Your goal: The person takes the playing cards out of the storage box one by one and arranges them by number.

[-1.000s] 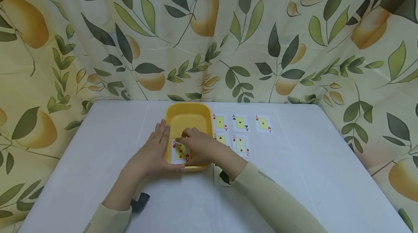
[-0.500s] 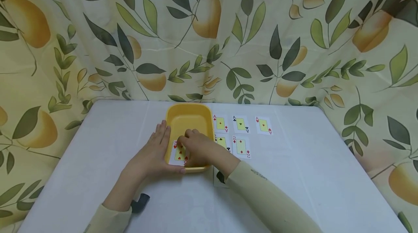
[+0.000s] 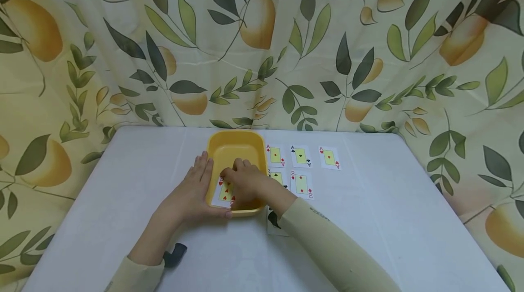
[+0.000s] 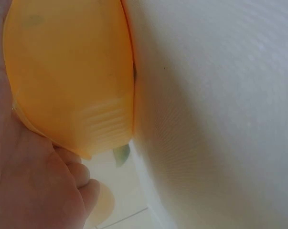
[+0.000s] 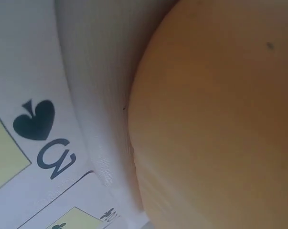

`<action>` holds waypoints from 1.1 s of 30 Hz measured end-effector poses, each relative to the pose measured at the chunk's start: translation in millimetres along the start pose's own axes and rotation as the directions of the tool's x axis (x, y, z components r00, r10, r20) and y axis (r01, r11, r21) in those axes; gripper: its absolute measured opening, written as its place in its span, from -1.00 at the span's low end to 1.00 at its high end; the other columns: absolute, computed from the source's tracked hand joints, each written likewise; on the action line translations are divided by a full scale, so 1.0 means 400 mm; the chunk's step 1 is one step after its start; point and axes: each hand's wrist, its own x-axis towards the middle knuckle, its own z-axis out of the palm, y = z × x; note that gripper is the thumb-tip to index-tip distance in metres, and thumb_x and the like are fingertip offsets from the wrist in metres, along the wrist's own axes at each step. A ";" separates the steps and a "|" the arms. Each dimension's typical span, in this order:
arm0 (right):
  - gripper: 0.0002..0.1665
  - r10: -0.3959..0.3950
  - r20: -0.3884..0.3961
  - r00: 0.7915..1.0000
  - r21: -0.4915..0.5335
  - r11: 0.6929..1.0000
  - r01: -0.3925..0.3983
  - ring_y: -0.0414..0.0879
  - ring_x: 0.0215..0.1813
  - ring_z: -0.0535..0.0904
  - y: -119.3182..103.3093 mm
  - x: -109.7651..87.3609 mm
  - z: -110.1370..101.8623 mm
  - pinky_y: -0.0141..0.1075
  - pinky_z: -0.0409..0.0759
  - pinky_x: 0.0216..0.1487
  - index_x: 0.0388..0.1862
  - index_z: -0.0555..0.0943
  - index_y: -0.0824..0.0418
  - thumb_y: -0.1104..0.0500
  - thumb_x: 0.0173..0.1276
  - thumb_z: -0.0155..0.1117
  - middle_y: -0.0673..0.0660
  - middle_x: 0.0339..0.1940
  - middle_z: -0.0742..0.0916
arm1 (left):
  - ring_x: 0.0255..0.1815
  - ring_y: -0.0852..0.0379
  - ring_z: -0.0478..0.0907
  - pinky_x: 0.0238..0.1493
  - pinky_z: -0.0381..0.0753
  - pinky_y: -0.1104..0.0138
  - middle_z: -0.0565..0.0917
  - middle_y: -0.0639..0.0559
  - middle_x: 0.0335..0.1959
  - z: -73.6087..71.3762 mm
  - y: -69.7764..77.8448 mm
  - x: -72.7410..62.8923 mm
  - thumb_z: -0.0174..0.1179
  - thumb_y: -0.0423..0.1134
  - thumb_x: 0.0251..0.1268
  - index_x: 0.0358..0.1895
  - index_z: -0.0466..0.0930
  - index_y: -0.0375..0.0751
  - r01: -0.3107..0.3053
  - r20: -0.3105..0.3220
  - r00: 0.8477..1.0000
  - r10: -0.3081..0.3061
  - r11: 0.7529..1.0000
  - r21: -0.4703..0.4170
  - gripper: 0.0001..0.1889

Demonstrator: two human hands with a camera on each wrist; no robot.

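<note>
In the head view a yellow plastic tray (image 3: 238, 139) stands on the white table. My left hand (image 3: 187, 195) rests along its left side, fingers straight, with the thumb over the front rim. The left wrist view shows this left hand (image 4: 34, 181) against the tray's outer wall (image 4: 72, 71). My right hand (image 3: 249, 183) reaches inside the tray and pinches a three of hearts playing card (image 3: 223, 195) by its edges, fingers curled. That hand covers the card's right part. The right wrist view shows the tray's outer wall (image 5: 215, 114), no fingers.
Right of the tray, the ace of diamonds (image 3: 275, 155), ace of clubs (image 3: 300, 156) and ace of hearts (image 3: 330, 158) form a back row. Before them lie a two of clubs (image 3: 276, 177) and two of diamonds (image 3: 301, 184). A three of spades (image 5: 19, 157) lies nearer.
The three of hearts has turned slightly inside the tray, and my right hand now covers more of its right side. My left hand keeps its place on the tray.
</note>
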 end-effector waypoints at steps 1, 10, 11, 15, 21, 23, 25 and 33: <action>0.08 -0.007 -0.003 1.000 -0.009 1.000 0.007 -0.07 0.05 0.31 0.000 0.001 0.000 -0.26 0.45 0.07 0.40 0.42 -0.10 -0.28 -0.15 0.64 0.05 0.10 0.49 | 0.66 -0.14 -0.35 0.59 -0.03 -0.07 -0.34 -0.13 0.66 0.000 0.001 0.000 0.35 0.60 -0.31 0.61 -0.22 -0.30 0.000 0.000 1.000 0.000 1.000 0.001 0.52; 0.18 0.033 0.028 0.999 0.017 0.999 -0.034 -0.06 0.06 0.32 -0.003 0.005 -0.001 -0.25 0.49 0.11 0.45 0.33 -0.09 -0.26 -0.17 0.67 0.07 0.12 0.48 | 0.66 -0.12 -0.36 0.60 -0.04 -0.03 -0.34 -0.13 0.65 -0.003 0.001 -0.003 0.23 0.70 -0.33 0.61 -0.23 -0.30 -0.017 -0.004 1.000 0.017 1.000 0.016 0.54; 0.20 0.038 0.032 0.999 0.020 0.999 -0.039 -0.06 0.07 0.32 -0.002 0.004 -0.001 -0.25 0.49 0.08 0.47 0.31 -0.11 -0.27 -0.18 0.67 0.07 0.12 0.47 | 0.66 -0.11 -0.36 0.60 -0.04 -0.03 -0.35 -0.13 0.65 -0.003 0.000 -0.003 0.21 0.71 -0.33 0.61 -0.23 -0.30 -0.016 -0.002 1.000 0.016 1.000 0.018 0.55; 0.22 0.016 0.022 1.000 -0.025 1.000 -0.016 -0.04 0.06 0.28 0.000 -0.004 -0.001 -0.25 0.41 0.03 0.51 0.27 -0.25 -0.34 -0.17 0.63 0.09 0.13 0.45 | 0.66 -0.12 -0.36 0.59 -0.04 -0.05 -0.36 -0.13 0.65 -0.001 -0.004 -0.002 0.19 0.73 -0.36 0.61 -0.25 -0.29 -0.004 0.002 1.000 0.004 1.000 0.017 0.56; -0.04 -0.023 -0.004 1.000 -0.015 1.000 0.022 -0.01 0.07 0.28 0.001 -0.025 -0.003 -0.23 0.44 -0.01 0.35 0.43 -0.44 -0.29 -0.10 0.61 0.10 0.14 0.45 | 0.65 -0.15 -0.36 0.58 -0.03 -0.08 -0.37 -0.14 0.65 0.000 -0.002 -0.004 0.26 0.68 -0.34 0.61 -0.24 -0.31 0.001 0.010 1.000 -0.001 1.000 0.001 0.55; -0.12 -0.015 -0.009 1.000 0.008 1.000 0.015 0.00 0.09 0.30 0.002 -0.034 -0.008 -0.24 0.51 -0.02 0.28 0.48 -0.42 -0.26 -0.09 0.62 0.10 0.16 0.44 | 0.65 -0.15 -0.37 0.58 -0.02 -0.09 -0.38 -0.13 0.65 0.001 0.000 -0.005 0.28 0.66 -0.33 0.61 -0.24 -0.31 -0.004 0.009 1.000 0.004 1.000 -0.006 0.54; -0.15 -0.007 -0.019 1.000 0.037 0.999 0.008 0.01 0.13 0.33 0.005 -0.043 -0.015 -0.22 0.56 -0.01 0.26 0.50 -0.38 -0.21 -0.07 0.63 0.10 0.19 0.43 | 0.66 -0.13 -0.38 0.59 -0.04 -0.07 -0.39 -0.12 0.65 0.001 0.004 -0.003 0.28 0.66 -0.32 0.61 -0.26 -0.29 -0.006 0.011 1.000 0.006 1.000 -0.007 0.54; -0.23 -0.044 -0.100 0.994 0.089 0.995 0.053 -0.05 0.13 0.37 0.019 -0.060 -0.016 -0.23 0.59 -0.02 0.25 0.45 -0.30 -0.16 0.05 0.57 0.02 0.17 0.47 | 0.66 -0.13 -0.37 0.59 -0.03 -0.07 -0.36 -0.12 0.65 0.001 0.001 -0.004 0.27 0.68 -0.34 0.61 -0.24 -0.30 -0.001 -0.004 1.000 0.001 1.000 0.005 0.55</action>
